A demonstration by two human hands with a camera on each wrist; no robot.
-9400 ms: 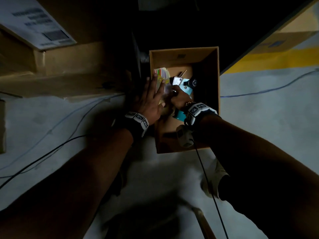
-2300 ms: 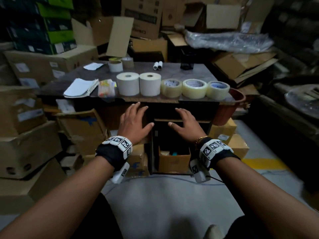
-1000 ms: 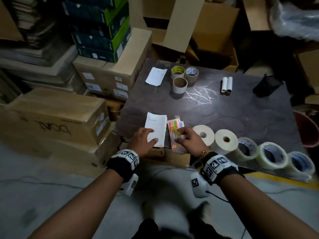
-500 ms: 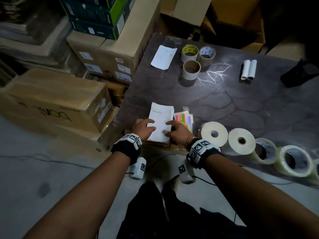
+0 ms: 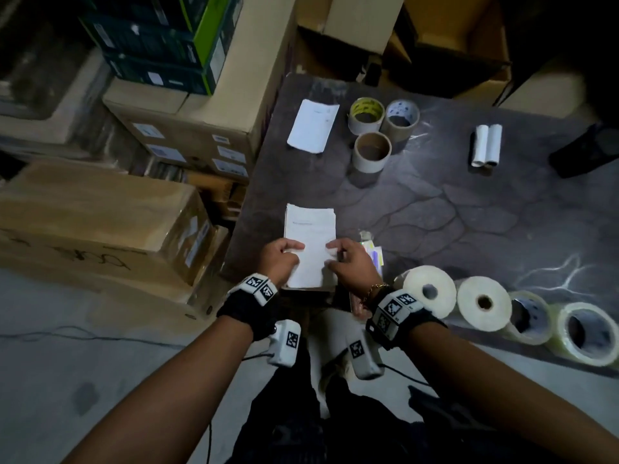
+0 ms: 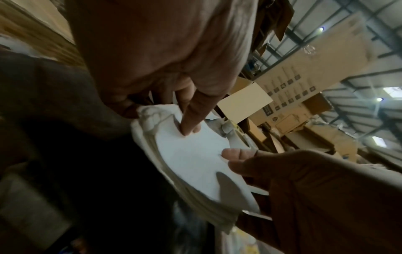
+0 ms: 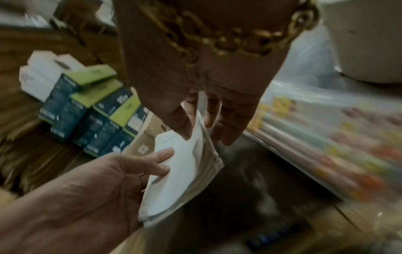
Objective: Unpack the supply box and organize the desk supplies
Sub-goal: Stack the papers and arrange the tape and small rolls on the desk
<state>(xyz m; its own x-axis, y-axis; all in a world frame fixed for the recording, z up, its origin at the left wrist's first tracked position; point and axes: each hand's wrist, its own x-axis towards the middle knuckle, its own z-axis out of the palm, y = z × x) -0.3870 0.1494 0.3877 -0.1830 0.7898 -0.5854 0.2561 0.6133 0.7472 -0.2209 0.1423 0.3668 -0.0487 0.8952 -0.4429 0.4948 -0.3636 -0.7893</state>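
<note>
Both hands clamped on paper stack (image 5: pixel 310 244) at worktop (image 5: pixel 418 209) near edge: left hand (image 5: pixel 280 261), right hand (image 5: pixel 348 264).

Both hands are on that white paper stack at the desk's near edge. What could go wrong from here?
1. The paper stack overhangs the desk's near edge; the left hand and right hand hold only its near end, so sheets could slip off to the floor.
2. The pen packet lies right beside the right hand; straightening the stack may nudge it.
3. The nearest white roll sits at the edge by the right wrist and could get bumped off.
</note>
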